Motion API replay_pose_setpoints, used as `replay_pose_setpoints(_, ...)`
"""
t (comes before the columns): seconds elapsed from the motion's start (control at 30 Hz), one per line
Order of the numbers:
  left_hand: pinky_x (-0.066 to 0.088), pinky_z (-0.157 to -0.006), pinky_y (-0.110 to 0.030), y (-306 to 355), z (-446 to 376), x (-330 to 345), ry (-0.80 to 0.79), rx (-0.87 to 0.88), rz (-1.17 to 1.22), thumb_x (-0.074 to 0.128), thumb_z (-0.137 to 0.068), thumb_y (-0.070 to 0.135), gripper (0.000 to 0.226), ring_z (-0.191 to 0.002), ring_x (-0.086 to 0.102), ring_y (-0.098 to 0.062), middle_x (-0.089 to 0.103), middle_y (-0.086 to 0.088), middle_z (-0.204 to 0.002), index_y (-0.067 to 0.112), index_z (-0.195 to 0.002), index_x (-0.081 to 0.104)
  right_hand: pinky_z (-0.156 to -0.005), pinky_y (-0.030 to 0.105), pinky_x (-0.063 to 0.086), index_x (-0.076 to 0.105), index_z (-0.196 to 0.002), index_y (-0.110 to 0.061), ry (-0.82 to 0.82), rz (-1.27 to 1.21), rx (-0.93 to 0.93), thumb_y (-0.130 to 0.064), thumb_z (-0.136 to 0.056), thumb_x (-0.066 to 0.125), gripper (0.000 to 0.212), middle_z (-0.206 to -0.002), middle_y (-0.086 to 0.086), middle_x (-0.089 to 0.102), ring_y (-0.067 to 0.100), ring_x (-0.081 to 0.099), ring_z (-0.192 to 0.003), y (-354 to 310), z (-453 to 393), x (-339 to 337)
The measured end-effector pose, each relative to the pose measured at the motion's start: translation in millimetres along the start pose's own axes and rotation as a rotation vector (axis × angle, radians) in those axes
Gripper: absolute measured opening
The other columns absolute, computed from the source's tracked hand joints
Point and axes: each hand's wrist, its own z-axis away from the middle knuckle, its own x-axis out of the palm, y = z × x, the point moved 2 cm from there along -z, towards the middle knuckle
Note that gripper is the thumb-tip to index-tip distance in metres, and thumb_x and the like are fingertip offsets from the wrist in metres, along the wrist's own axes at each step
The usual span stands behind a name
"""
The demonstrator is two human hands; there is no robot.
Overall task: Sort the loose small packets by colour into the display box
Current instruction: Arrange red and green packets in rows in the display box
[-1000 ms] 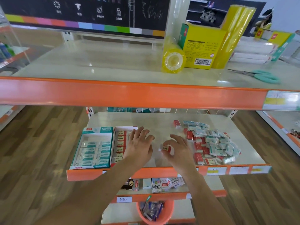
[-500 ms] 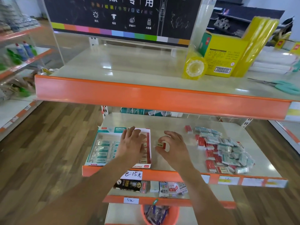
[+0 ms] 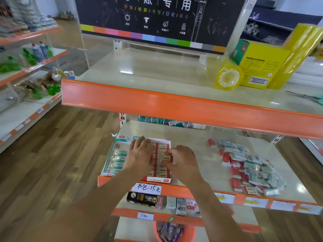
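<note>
While the right hand (image 3: 181,163) pinches a small red-and-cream packet (image 3: 168,158) over the red-trimmed cardboard display box (image 3: 158,179), seat it flat in the open red row. Left hand (image 3: 139,154): fingers straight, resting on the packed rows. Adjoining: teal-trimmed box (image 3: 111,161); loose heap of red and teal packets (image 3: 251,170) well apart, right; orange shelf lip (image 3: 174,109) overhangs the reach.

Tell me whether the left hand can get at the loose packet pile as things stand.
Probably not without shifting: the left hand rests on the display box, and the right hand, pinching a red packet, sits between it and the loose packet pile.
</note>
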Motion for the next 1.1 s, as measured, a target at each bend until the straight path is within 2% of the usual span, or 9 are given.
replay_pose_setpoints(0.13,0.026,-0.112,-0.052,-4,1,0,-0.015,-0.003,-0.006,0.064,-0.078,0.022,0.039,-0.128,0.041,-0.034,0.057,-0.008,-0.126,0.014,-0.116,0.061,-0.105,0.032,0.032,0.069,-0.105,-0.030,-0.034,0.040,-0.014,-0.051,-0.084,0.067,0.030,-0.097,-0.011,0.060,0.011,0.049,-0.102,-4,0,4)
replay_pose_setpoints(0.3,0.027,-0.111,-0.052,-5,1,0,-0.014,0.011,-0.001,0.065,-0.078,0.023,0.038,-0.127,0.043,-0.036,0.058,-0.009,-0.125,0.013,-0.115,0.062,-0.102,0.033,0.031,0.071,-0.097,-0.028,-0.075,0.070,-0.017,-0.058,-0.082,0.064,0.033,-0.090,-0.010,0.061,0.010,0.051,-0.095,-5,-1,8)
replay_pose_setpoints(0.53,0.030,-0.110,-0.053,-5,-1,0,-0.013,0.013,0.001,0.064,-0.079,0.023,0.035,-0.126,0.044,-0.035,0.058,-0.008,-0.123,0.012,-0.112,0.063,-0.114,0.044,0.025,0.070,-0.101,-0.044,-0.126,0.032,0.028,-0.058,-0.079,0.068,0.026,-0.096,-0.015,0.061,0.010,0.052,-0.103,-4,-1,11)
replay_pose_setpoints(0.8,0.032,-0.108,-0.053,-2,-2,3,-0.001,0.023,0.025,0.064,-0.078,0.021,0.029,-0.124,0.045,-0.036,0.059,-0.008,-0.121,0.013,-0.106,0.065,-0.118,0.049,0.019,0.068,-0.114,-0.041,-0.192,0.067,0.038,-0.058,-0.083,0.066,0.035,-0.112,-0.013,0.065,0.012,0.051,-0.116,-2,0,15)
replay_pose_setpoints(0.9,0.033,-0.107,-0.055,-2,-2,3,-0.017,0.009,0.039,0.062,-0.079,0.021,0.030,-0.126,0.044,-0.036,0.058,-0.008,-0.123,0.013,-0.107,0.065,-0.118,0.049,0.020,0.068,-0.114,-0.041,-0.198,0.060,0.030,-0.055,-0.084,0.066,0.033,-0.112,-0.013,0.065,0.012,0.051,-0.116,-2,0,14)
replay_pose_setpoints(1.03,0.034,-0.105,-0.056,0,-2,3,-0.032,0.002,0.072,0.047,-0.080,0.028,0.036,-0.125,0.044,-0.036,0.057,-0.007,-0.123,0.014,-0.109,0.064,-0.115,0.051,0.024,0.068,-0.111,-0.041,-0.215,0.050,0.017,-0.054,-0.084,0.066,0.030,-0.109,-0.015,0.066,0.011,0.053,-0.114,-3,0,14)
replay_pose_setpoints(1.1,0.035,-0.104,-0.056,1,-2,2,-0.038,0.005,0.070,0.046,-0.080,0.028,0.037,-0.124,0.044,-0.036,0.057,-0.007,-0.123,0.013,-0.109,0.064,-0.113,0.052,0.026,0.069,-0.109,-0.042,-0.224,0.050,0.014,-0.054,-0.084,0.065,0.028,-0.106,-0.016,0.066,0.011,0.054,-0.112,-3,0,14)
